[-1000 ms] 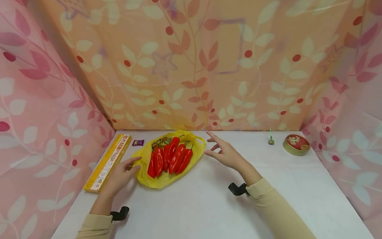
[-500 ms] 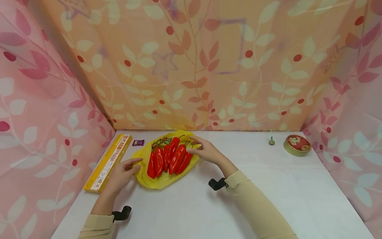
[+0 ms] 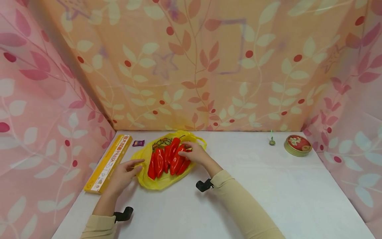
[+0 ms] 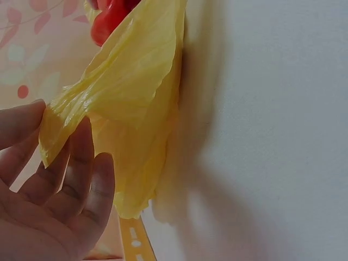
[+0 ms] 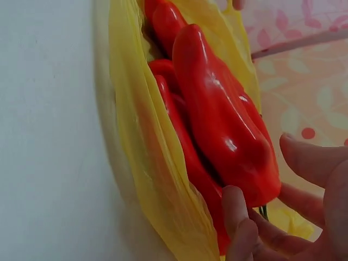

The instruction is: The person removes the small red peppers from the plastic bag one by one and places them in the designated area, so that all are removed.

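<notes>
Several red peppers (image 3: 158, 161) lie in an open yellow plastic bag (image 3: 161, 181) on the white table (image 3: 253, 186). My left hand (image 3: 128, 169) is at the bag's left edge. In the left wrist view its thumb and fingers (image 4: 81, 179) pinch the bag's rim (image 4: 60, 122). My right hand (image 3: 194, 154) rests on the right side of the pile. In the right wrist view its thumb and fingers (image 5: 242, 220) curl round the end of a large red pepper (image 5: 217, 114), with the bag (image 5: 157, 179) below it.
A long yellow pasta box (image 3: 108, 162) lies along the left wall, with a small purple packet (image 3: 138, 143) behind it. At the back right are a round red-lidded tin (image 3: 297, 145) and a small green-stemmed object (image 3: 272, 141). Patterned fabric walls enclose three sides.
My right hand has moved left from beside the bag onto the peppers and its fingers have curled round one. My left hand stays at the bag's edge.
</notes>
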`<action>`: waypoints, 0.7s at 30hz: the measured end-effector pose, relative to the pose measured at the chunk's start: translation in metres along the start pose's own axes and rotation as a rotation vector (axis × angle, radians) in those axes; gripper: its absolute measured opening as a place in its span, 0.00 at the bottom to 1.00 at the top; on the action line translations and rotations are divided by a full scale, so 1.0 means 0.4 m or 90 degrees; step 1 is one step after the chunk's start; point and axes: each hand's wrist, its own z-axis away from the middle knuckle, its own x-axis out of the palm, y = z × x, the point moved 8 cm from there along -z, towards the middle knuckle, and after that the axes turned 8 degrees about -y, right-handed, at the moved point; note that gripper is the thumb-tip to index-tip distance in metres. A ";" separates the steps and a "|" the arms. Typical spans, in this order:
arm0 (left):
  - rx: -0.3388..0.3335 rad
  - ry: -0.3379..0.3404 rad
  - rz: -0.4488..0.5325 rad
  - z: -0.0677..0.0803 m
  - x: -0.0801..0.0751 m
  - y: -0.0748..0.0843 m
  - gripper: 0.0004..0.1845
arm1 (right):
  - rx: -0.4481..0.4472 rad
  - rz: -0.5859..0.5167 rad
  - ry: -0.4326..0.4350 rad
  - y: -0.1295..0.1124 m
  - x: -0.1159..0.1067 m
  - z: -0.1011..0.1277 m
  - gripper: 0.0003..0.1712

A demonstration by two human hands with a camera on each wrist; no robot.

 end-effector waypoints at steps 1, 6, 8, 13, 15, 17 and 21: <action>-0.002 -0.002 0.003 0.000 0.002 0.000 0.21 | 0.006 -0.001 -0.004 0.003 0.007 -0.003 0.35; -0.008 -0.009 0.011 0.001 0.004 0.000 0.22 | 0.014 -0.008 -0.004 0.005 0.025 -0.012 0.35; -0.008 -0.014 0.016 0.001 0.006 0.001 0.22 | 0.012 -0.008 0.004 0.003 0.024 -0.012 0.34; -0.009 -0.022 0.028 0.005 0.010 0.007 0.23 | 0.009 0.014 0.018 -0.004 0.018 -0.005 0.29; -0.009 -0.025 0.028 0.006 0.012 0.010 0.23 | 0.001 0.016 0.020 -0.012 0.010 0.004 0.25; -0.007 -0.027 0.029 0.005 0.013 0.013 0.23 | -0.013 -0.001 0.019 -0.025 -0.001 0.016 0.22; -0.004 -0.030 0.028 0.002 0.014 0.018 0.23 | -0.045 -0.057 0.005 -0.048 -0.024 0.041 0.19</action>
